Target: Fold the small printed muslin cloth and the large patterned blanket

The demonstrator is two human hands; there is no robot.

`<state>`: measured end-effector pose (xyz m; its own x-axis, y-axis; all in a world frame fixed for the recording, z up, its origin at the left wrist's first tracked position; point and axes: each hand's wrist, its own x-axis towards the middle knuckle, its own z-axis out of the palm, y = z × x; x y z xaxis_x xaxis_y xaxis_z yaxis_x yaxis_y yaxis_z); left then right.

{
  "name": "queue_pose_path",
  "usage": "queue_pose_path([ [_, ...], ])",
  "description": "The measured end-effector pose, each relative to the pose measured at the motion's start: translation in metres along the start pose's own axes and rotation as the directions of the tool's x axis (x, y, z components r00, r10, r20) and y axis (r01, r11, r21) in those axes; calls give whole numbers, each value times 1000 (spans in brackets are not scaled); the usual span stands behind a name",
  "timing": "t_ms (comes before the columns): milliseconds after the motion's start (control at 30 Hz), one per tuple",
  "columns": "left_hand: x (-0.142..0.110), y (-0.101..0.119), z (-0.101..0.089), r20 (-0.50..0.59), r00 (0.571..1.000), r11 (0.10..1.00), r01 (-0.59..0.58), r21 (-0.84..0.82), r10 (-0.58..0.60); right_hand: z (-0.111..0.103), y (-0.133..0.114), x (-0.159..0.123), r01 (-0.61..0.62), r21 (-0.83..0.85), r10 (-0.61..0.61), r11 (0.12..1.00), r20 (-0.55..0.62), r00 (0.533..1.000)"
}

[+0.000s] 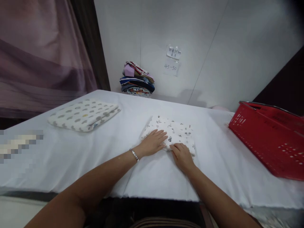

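So, in the head view there's a small folded cloth (pixel 179 128), white with little dark prints, lying on the white-covered table (pixel 95 164) right in front of the person. The left hand (pixel 154 143) is laid flat on its left part, fingers stretched out, silvery bracelet (pixel 134 155) on the wrist. The right hand (pixel 182 156) is curled at the near edge; can't tell if it's actually pinching any fabric. Off to the left lies a thicker folded blanket (pixel 82 115) with grey shapes. Red basket (pixel 268 139) on the right, fabric pile (pixel 137 80) near the wall (pixel 204 28).
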<state>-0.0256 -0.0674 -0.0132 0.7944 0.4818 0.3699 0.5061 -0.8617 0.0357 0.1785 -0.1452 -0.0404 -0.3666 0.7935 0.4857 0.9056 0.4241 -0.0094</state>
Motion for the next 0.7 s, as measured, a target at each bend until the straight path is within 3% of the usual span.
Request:
queue_pose_path([
  [200, -12, -15, 19, 20, 999, 999, 30, 13, -31, -16, 8, -14, 72, 57, -73, 996, 14, 997],
  [333, -16, -17, 14, 16, 999, 998, 34, -46, -33, -26, 20, -44, 21, 4, -21, 1000, -18, 1000],
  [500, -16, -14, 2, -1, 996, 985, 93, -142, -94, -22, 35, -79, 3, -67, -6, 998, -36, 999],
  [600, -15, -16, -1, -36, 982, 969, 175, -172, -183, -22, 40, -80, 13, -84, -13, 996, -5, 1000],
  [700, -15, -21, -1, -89, 947, 937, 285, -200, -307, -32, 41, -60, 23, -37, -23, 999, 10, 1000],
])
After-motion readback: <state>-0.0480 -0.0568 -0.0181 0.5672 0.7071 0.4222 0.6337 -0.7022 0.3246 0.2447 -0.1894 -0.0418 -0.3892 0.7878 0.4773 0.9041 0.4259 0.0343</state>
